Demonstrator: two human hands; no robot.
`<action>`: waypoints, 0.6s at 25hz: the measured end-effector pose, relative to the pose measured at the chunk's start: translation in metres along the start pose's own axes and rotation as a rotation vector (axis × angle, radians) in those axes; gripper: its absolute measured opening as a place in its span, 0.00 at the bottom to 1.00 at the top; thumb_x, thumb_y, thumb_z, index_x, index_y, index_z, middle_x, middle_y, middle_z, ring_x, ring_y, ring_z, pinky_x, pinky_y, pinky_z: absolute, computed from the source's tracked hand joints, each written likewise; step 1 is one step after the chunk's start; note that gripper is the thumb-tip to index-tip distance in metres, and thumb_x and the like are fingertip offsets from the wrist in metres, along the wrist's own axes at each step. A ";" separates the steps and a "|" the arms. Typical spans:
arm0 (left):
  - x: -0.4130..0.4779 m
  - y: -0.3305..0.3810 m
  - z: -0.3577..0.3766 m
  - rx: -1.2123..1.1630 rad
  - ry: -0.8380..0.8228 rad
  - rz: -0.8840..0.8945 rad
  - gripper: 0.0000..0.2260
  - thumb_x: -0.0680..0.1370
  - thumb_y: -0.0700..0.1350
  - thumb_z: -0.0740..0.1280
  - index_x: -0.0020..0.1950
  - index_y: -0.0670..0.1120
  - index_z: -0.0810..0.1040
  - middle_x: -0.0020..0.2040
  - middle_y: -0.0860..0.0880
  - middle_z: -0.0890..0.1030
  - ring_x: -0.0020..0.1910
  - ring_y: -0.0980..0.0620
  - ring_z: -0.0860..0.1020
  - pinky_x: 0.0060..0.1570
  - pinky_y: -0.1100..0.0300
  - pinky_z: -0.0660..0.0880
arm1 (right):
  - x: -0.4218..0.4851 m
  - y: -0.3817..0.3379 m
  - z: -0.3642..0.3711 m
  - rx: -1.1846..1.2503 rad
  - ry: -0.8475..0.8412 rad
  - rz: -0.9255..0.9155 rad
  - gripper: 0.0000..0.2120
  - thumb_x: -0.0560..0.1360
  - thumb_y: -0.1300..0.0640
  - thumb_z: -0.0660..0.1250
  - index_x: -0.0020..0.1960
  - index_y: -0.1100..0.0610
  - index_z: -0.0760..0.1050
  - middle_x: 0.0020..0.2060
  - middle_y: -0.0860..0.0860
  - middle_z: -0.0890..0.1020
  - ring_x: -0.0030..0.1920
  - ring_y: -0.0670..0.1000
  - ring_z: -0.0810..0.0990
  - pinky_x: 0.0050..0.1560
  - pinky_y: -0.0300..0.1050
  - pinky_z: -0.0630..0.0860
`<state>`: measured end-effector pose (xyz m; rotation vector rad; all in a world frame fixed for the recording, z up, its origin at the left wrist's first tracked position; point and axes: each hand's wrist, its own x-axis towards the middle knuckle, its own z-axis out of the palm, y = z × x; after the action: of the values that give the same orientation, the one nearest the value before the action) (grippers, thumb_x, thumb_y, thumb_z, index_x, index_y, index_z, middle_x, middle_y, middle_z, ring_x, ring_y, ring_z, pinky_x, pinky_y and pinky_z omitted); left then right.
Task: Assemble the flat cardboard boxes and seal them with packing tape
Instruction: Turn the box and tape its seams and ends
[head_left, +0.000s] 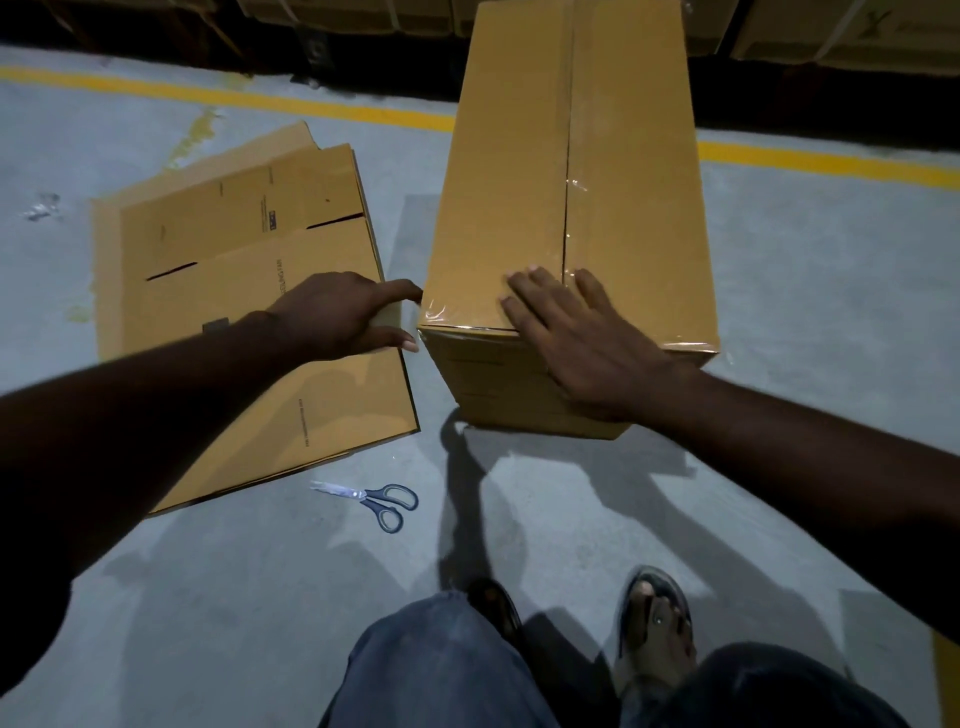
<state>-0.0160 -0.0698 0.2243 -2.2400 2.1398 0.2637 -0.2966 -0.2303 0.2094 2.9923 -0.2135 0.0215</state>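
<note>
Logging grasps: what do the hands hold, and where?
Left hand grips a pale roll, likely tape, round its rim; right hand rests flat on the brown cardboard box.

Box (561, 182) is made of matt brown cardboard; seams are covered by glossy clear tape (447, 312), wrinkled at the corner. Flat cardboard sheets (249, 270) are seen matt, printed. Roll of tape (385, 316) is pale, mostly hidden. Floor (234, 597) is made of matt grey concrete. Scissors (374, 501): shiny metal blades, plastic handles. Trousers (441, 670) are made of denim cloth.
</note>
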 end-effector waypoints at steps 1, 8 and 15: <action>0.000 -0.001 0.002 -0.011 0.013 0.001 0.37 0.72 0.77 0.48 0.71 0.56 0.65 0.44 0.45 0.82 0.37 0.49 0.77 0.34 0.59 0.69 | 0.008 -0.011 0.003 0.001 -0.007 -0.054 0.39 0.75 0.44 0.54 0.80 0.63 0.52 0.79 0.63 0.54 0.79 0.63 0.54 0.75 0.67 0.54; -0.006 0.004 0.018 -0.047 0.088 -0.078 0.33 0.77 0.65 0.61 0.76 0.49 0.66 0.47 0.41 0.84 0.41 0.42 0.81 0.37 0.57 0.70 | 0.078 -0.067 0.010 0.072 0.043 -0.067 0.31 0.83 0.46 0.45 0.78 0.65 0.60 0.77 0.66 0.60 0.78 0.64 0.59 0.76 0.63 0.58; -0.017 0.001 0.028 -0.196 0.078 -0.103 0.31 0.74 0.72 0.59 0.67 0.51 0.74 0.49 0.45 0.85 0.39 0.50 0.79 0.37 0.60 0.69 | 0.083 -0.058 0.010 0.256 0.189 -0.007 0.18 0.80 0.51 0.66 0.67 0.57 0.75 0.67 0.56 0.77 0.70 0.58 0.72 0.68 0.55 0.68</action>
<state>-0.0208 -0.0493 0.1988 -2.4972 2.1111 0.4056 -0.2063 -0.1870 0.1936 3.2165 -0.1913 0.3557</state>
